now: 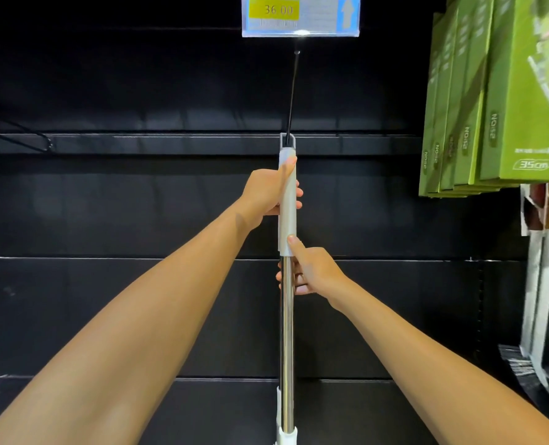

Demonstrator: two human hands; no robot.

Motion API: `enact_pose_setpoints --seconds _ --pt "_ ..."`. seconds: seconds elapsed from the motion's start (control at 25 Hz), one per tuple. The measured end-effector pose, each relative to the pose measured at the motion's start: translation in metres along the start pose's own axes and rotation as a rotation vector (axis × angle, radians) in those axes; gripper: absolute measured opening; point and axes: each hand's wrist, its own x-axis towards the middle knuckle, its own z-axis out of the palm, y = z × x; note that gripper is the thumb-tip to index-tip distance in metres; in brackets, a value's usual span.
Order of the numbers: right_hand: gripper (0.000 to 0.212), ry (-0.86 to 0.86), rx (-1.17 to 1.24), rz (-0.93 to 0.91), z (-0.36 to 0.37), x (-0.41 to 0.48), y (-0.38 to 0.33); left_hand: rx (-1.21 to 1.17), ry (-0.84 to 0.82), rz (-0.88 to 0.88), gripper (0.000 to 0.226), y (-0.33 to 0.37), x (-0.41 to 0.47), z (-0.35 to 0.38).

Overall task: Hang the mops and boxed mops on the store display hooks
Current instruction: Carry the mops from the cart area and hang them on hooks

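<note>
Lettering is readable in two places in the head view. A clear plastic price-tag holder at the top edge shows "36 00" on a yellow patch, with a grey upward arrow beside it. The front one of the flat green cardboard boxes at the upper right is marked "35cm". Vertical words run along the box spines, but I cannot read them with certainty. At least five of these boxes hang packed together.

One thin black wire hook runs from under the tag back to the horizontal black rail. There it enters the grey loop at the top of the one long steel-poled mop with a white plastic sleeve. The mop stands upright against the black back panel. Its lower end runs out past the bottom edge.

Both grips are bare hands, clenched on the mop. The left grip wraps the white sleeve, thumb lying upward along it. The right grip wraps the steel pole just under the sleeve, thumb on the sleeve's lower end.

The mop is well apart from the green boxes. A second black hook sits near the rail's left end. White-wrapped long goods hang at the right edge; I cannot count them.
</note>
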Motion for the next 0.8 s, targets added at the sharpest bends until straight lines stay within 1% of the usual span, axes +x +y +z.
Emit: enact_pose_setpoints --seconds 0.2,0.44,0.52,0.64,0.68,0.8 --pt "0.056 0.027 -0.036 -0.013 0.003 0.012 0.005 -0.019 0.004 -0.012 0.053 -0.007 0.009 0.001" --pt "0.052 0.021 -0.02 0.004 0.002 0.01 0.007 -0.032 0.012 -0.001 0.041 -0.011 0.004 0.002" --pt "0.045 0.041 -0.04 -0.003 0.002 0.006 0.011 -0.03 -0.007 0.0 0.034 -0.017 -0.007 0.001" --pt "0.028 0.047 -0.024 -0.042 0.004 -0.008 0.022 -0.022 -0.011 -0.022 0.024 -0.036 -0.031 -0.003" --pt "0.028 0.024 -0.023 -0.061 0.005 -0.015 0.029 -0.016 -0.009 -0.035 0.024 -0.045 -0.04 -0.005" --pt "0.037 -0.046 -0.054 -0.093 0.007 -0.036 0.06 0.055 0.014 -0.05 0.03 -0.077 -0.076 -0.007"
